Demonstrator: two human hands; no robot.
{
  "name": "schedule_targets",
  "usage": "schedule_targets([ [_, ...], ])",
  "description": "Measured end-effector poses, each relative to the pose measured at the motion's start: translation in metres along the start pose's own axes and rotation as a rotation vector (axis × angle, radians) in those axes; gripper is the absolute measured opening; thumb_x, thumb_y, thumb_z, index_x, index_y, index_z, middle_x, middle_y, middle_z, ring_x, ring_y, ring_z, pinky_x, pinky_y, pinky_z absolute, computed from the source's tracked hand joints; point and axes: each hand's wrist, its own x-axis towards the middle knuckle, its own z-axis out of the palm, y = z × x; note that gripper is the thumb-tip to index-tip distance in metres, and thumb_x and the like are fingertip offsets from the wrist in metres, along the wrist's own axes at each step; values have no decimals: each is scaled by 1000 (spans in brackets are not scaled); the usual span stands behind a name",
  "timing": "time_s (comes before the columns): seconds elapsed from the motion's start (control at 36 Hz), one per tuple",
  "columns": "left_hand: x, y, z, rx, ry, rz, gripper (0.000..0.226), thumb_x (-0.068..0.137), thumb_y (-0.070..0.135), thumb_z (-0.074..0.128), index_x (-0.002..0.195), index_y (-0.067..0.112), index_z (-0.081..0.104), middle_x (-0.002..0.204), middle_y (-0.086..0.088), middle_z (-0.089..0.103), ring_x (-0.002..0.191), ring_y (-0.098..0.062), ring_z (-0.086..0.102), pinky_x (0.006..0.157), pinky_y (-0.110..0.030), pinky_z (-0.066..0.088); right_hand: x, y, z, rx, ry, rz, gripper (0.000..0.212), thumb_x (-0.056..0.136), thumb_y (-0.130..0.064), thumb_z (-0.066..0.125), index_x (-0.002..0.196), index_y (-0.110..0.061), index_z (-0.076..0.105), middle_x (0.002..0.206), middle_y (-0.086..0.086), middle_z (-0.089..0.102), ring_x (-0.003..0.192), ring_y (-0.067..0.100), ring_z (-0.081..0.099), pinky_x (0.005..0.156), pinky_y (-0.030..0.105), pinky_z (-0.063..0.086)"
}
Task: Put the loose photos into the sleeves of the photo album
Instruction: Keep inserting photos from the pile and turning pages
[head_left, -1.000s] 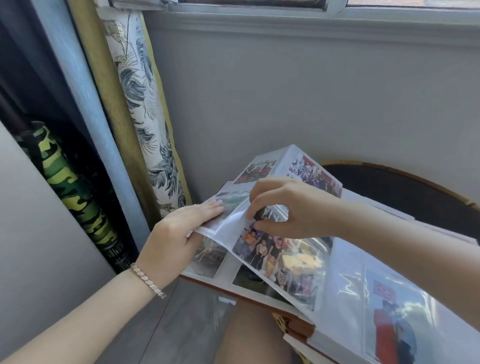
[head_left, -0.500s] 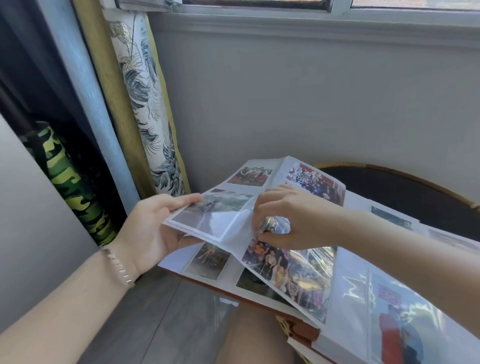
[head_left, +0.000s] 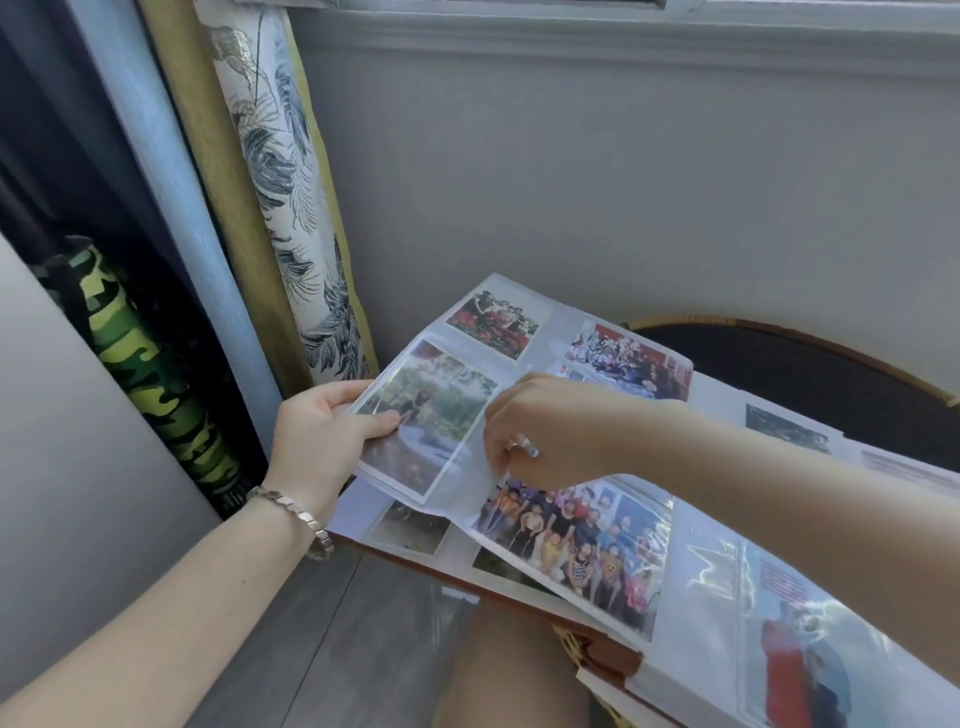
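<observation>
Holding a photo (head_left: 431, 415) by its left edge, left grip (head_left: 322, 441) curled round it, right grip (head_left: 561, 426) pinching the clear sleeve (head_left: 467, 475) beside it, album (head_left: 693, 551) open on the lap (head_left: 504, 670).

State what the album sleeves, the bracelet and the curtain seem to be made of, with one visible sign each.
Sleeves: likely thin clear plastic, glossy; photos show through and white glare streaks cross them.
Bracelet: probably polished metal; pale silvery links catch sharp highlights.
Curtain: seemingly matte woven fabric; it hangs in soft folds with a leaf pattern.
</observation>
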Motion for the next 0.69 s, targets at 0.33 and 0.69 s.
schedule_targets([
  [0.33, 12, -27, -1, 112, -37, -56, 25, 76, -6, 70, 97, 7, 68, 84, -9, 71, 73, -26, 68, 70, -35, 56, -11, 8, 24, -10, 97, -42, 29, 88, -16, 56, 115, -23, 65, 121, -6, 59, 113, 11, 48, 105, 26, 30],
  [0.69, -48, -13, 78, 763, -410, 575, 29, 91, 16, 55, 120, 20, 58, 131, 10, 46, 107, -1, 47, 86, -1, 28, -152, 49, 57, 159, 383, 477, 20, 88, -17, 61, 101, -31, 67, 106, -21, 54, 99, -3, 48, 96, 18, 40],
])
